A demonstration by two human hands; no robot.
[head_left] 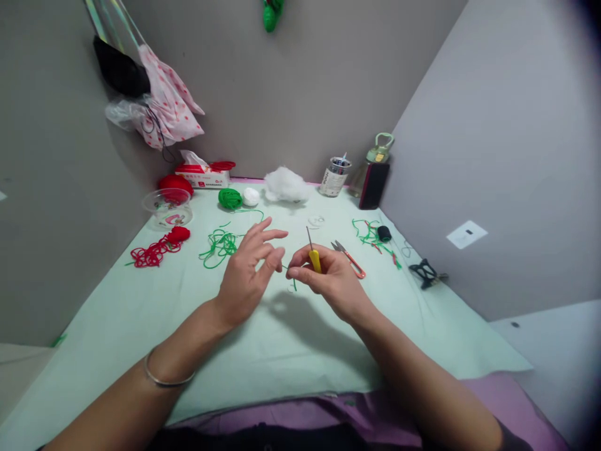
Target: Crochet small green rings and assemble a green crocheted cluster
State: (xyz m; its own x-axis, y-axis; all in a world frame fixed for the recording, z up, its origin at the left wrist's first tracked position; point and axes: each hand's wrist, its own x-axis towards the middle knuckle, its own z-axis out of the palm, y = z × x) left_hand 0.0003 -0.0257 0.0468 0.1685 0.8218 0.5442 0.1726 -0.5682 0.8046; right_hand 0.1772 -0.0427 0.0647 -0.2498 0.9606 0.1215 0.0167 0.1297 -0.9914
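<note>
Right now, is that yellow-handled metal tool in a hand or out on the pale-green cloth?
In: the right hand holds its yellow handle, the metal shaft sticking out.

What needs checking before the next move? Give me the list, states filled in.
1. Yellow tool held in right grip: ok.
2. Tool's metal shaft clear of left grip: ok, a gap shows.
3. Green strand secured by left grip: cannot tell, too small.
4. Scissors laid down: ok, on the cloth.
5. Green pile neatly coiled: not ok, loose loops.
</note>
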